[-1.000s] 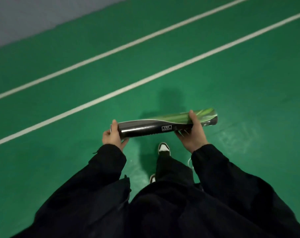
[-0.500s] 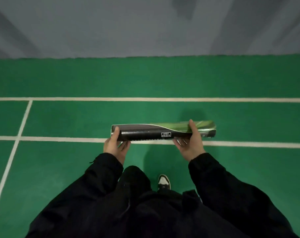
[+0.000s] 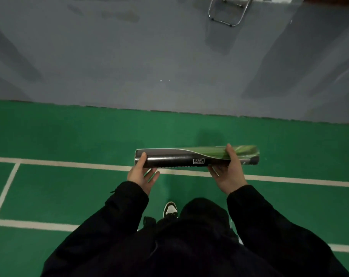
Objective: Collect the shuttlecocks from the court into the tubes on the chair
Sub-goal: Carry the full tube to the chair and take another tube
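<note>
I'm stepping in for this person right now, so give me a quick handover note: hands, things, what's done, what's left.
Left hand: thumb over the tube's black end, fingers loosely spread beneath it.
Right hand: grips the tube near its green end.
Tube: held level, crosswise, above the green court.
Chair: only its metal frame shows, ahead on the grey floor.
Done: cannot tell what is inside the tube.
Left: carry the tube to the chair. No shuttlecocks are in view.

The tube (image 3: 191, 158) lies crosswise between the left hand (image 3: 142, 174) and right hand (image 3: 228, 174); a chair frame (image 3: 229, 12) stands far behind.
</note>
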`<state>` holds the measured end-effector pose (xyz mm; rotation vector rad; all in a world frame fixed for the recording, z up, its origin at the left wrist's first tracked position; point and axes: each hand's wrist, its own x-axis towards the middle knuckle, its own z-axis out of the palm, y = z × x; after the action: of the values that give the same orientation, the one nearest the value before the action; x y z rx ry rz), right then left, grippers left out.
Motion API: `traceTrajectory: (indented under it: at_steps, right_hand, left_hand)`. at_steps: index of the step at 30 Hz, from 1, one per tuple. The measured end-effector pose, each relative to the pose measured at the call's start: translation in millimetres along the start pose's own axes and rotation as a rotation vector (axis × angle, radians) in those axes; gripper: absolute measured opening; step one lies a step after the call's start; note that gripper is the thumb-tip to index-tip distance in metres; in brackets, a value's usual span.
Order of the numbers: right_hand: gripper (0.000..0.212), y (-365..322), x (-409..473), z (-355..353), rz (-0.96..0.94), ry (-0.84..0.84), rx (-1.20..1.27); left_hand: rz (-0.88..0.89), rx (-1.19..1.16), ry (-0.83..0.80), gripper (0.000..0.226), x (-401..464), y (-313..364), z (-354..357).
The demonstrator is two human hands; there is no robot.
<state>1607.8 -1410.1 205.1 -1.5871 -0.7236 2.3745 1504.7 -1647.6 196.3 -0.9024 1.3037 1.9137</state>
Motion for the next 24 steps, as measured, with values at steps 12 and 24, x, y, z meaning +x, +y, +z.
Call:
traceTrajectory:
  at_steps: [12, 24]
  right_hand:
    - [0.045, -149, 213, 270, 0.02, -0.017, 0.13]
    - [0.049, -289, 385, 566, 0.041, -0.051, 0.082]
  left_hand:
    - [0.092, 0.076, -0.04, 0.05, 217, 265, 221]
    - [0.071, -0.003, 0.012, 0.051, 402, 516, 379]
